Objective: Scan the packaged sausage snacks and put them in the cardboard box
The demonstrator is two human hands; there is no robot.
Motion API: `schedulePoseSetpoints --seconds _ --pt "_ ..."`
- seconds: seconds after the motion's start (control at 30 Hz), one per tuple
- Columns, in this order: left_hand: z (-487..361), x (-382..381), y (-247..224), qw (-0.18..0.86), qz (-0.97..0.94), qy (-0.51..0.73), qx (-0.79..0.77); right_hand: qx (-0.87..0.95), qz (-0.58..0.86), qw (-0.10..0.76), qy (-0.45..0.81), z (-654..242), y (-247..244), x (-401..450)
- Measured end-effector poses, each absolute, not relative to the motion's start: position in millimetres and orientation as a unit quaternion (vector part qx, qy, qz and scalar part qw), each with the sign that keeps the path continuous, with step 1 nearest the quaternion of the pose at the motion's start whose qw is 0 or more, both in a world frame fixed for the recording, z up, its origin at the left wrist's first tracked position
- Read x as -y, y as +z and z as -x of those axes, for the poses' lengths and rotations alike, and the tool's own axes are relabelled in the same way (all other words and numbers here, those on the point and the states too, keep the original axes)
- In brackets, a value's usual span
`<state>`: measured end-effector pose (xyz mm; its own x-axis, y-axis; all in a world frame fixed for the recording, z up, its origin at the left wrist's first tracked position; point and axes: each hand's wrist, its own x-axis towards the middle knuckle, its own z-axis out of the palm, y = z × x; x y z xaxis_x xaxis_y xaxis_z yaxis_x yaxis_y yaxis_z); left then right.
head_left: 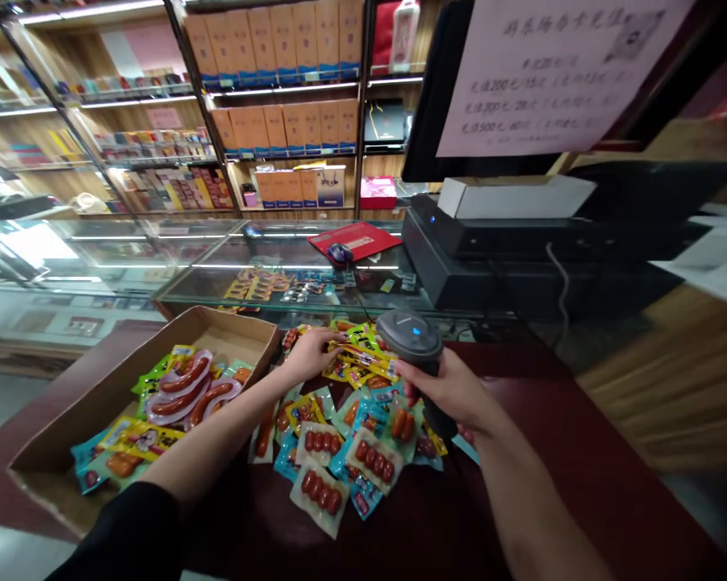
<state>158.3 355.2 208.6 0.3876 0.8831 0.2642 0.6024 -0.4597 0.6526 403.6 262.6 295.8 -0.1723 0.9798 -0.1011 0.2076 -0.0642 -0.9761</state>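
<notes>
My right hand (453, 386) is wrapped round the handle of a dark barcode scanner (408, 332) with a small blue light on top. The scanner's head points away from me over a pile of sealed snack packets. My left hand (311, 353) reaches to the back of that pile, its fingers closed at the end of a long yellow snack packet (363, 355). Closer to me lie clear packs of small red sausages (322, 488) and several blue packets (366, 494). Left of the pile stands an open cardboard box (48, 448) with curved sausages (185, 395) and other packets inside.
The pile and box rest on a dark red counter (520, 476). Behind it, a glass display case (218, 266) bears a red mat (372, 238) and a mouse (340, 253). A monitor with a paper sign (538, 81) stands at right, and stocked shelves (278, 89) line the back.
</notes>
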Motion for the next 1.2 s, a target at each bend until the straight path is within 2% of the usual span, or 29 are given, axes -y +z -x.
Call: schedulePoseSetpoints --seconds 0.27,0.47,0.6,0.73,0.87,0.97,1.2 --pt "-178.9 -334.2 195.5 0.086 -0.921 0.133 -0.357 0.569 0.519 0.388 0.506 -412.5 292.9 -269.5" --pt "-177.7 -333.1 187.8 0.076 -0.926 0.083 -0.361 0.567 0.532 0.386 0.496 -412.9 296.3 -266.4" --pt "-169.0 -331.7 202.3 0.031 -0.910 0.074 -0.407 0.572 0.527 0.385 0.497 -412.1 298.6 -265.1" --pt "-158.3 -332.8 218.5 0.026 -0.832 0.073 -0.550 0.579 0.525 0.383 0.493 -411.4 302.3 -263.9" --pt "-151.5 -339.4 211.8 0.082 -0.737 0.072 -0.667 0.585 0.509 0.380 0.503 -410.1 302.1 -261.9" --pt "-148.9 -346.2 194.6 0.157 -0.706 0.163 -0.671 0.581 0.506 0.391 0.503 -408.2 300.6 -259.3" --pt "-153.6 -359.3 179.0 0.513 -0.511 0.412 -0.553 0.596 0.505 0.370 0.503 -399.3 304.6 -252.8"
